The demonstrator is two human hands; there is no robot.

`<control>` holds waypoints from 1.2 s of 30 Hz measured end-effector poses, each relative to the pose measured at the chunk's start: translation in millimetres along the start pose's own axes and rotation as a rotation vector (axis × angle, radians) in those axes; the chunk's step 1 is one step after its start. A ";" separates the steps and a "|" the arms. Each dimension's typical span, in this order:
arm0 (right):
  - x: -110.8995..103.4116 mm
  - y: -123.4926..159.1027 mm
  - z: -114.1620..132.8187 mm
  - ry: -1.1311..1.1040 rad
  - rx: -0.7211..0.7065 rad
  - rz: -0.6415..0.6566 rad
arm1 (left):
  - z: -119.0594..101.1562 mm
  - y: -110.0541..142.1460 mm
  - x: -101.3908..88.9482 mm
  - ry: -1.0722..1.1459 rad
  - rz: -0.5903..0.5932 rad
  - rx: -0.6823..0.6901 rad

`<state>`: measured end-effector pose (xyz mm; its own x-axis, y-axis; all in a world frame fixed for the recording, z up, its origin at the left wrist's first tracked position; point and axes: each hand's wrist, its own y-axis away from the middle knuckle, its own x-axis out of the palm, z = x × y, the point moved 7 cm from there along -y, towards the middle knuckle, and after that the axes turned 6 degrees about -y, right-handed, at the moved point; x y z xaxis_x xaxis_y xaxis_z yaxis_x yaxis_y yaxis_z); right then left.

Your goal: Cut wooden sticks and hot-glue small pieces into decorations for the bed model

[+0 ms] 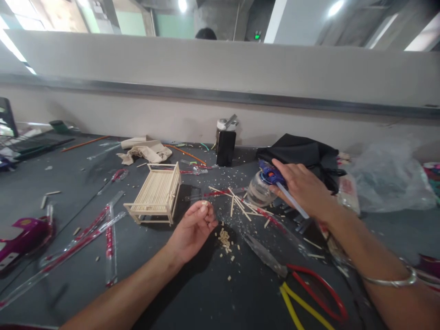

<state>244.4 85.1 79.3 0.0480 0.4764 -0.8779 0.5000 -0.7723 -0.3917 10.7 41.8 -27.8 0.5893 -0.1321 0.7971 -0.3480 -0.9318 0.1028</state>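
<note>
One small wood bit (pixel 205 203) is sitting pinched in the left hand (pixel 194 229), a toy bed (pixel 156 188) standing to its left; the right hand (pixel 304 189) is gripping a glue gun (pixel 271 173) by a jar (pixel 257 195). Keeping the pinch steady, skin clear of hot glue, is likely helping.

The left hand (pixel 195 231) and right hand (pixel 302 185) are bare, as is the left forearm (pixel 134 278), while the right forearm (pixel 360 245) wears a slim, shiny silver bangle (pixel 395 283), lower right.
</note>
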 end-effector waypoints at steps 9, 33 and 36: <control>-6.6 4.4 -3.1 -0.175 0.060 0.009 | -1.7 0.2 1.0 0.008 0.000 -0.007; -8.5 53.1 138.3 -0.545 -0.090 0.201 | -2.0 0.2 4.2 -0.028 -0.009 0.003; 6.2 50.4 136.4 -0.513 -0.099 0.260 | -0.9 0.2 3.5 -0.032 -0.002 -0.003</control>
<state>151.9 -8.2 16.6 -0.2325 -0.0072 -0.9726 0.6077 -0.7818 -0.1395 12.0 41.5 -24.5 0.6132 -0.1415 0.7771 -0.3491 -0.9311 0.1060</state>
